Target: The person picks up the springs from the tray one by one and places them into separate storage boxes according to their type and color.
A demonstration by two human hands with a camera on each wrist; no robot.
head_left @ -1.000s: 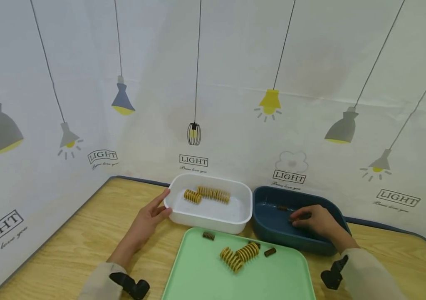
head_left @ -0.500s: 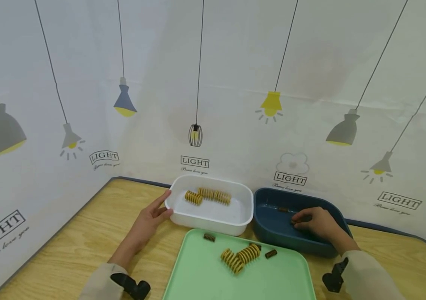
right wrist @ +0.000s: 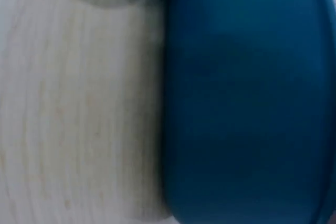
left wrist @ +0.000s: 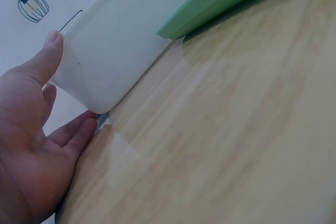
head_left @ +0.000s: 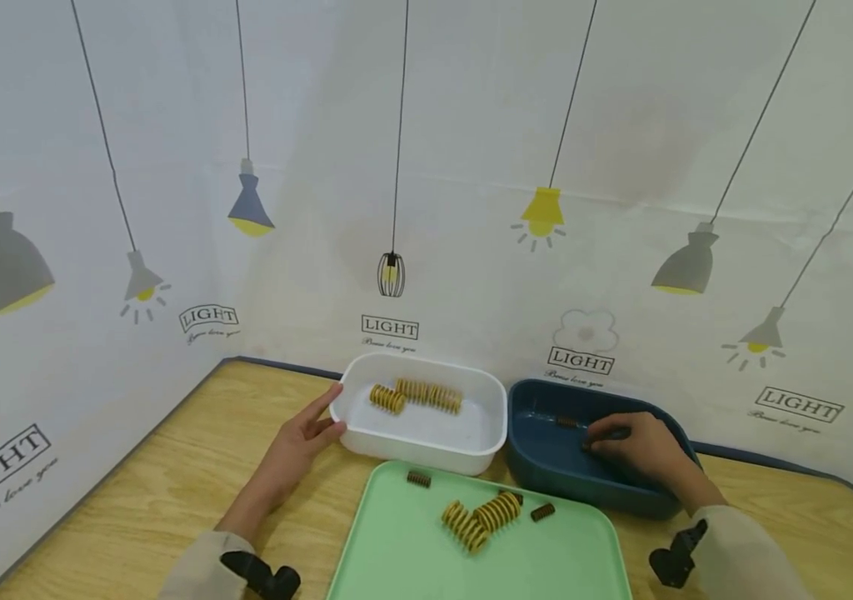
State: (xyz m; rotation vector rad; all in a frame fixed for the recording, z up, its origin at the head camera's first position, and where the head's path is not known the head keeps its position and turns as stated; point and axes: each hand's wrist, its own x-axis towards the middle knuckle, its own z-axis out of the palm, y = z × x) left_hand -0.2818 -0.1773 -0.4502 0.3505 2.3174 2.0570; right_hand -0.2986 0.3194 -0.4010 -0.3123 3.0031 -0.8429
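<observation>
My left hand (head_left: 302, 442) rests against the left end of the white bin (head_left: 426, 450), thumb and fingers spread along its wall. In the left wrist view that hand (left wrist: 39, 114) touches the bin's corner. Several yellow springs (head_left: 386, 398) lie in this bin. My right hand (head_left: 640, 446) reaches into the dark blue bin (head_left: 591, 483), fingertips low near its floor, pinching a small dark spring that the fingers mostly hide. Another small dark spring (head_left: 566, 422) lies farther back there. The right wrist view shows the blue bin's outer side (right wrist: 241, 103) but not the hand.
A green tray (head_left: 516, 567) lies in front of the bins. On it are two large yellow springs (head_left: 497, 512), a small dark spring (head_left: 418, 479) near the left corner and another dark spring (head_left: 542, 512). A printed cloth wall (head_left: 456, 275) stands behind the wooden table (head_left: 134, 500).
The right hand stays low in the blue bin, shifting only slightly; the dark spring at its fingertips shows less now. The left hand keeps its place, and the head view tilts slightly.
</observation>
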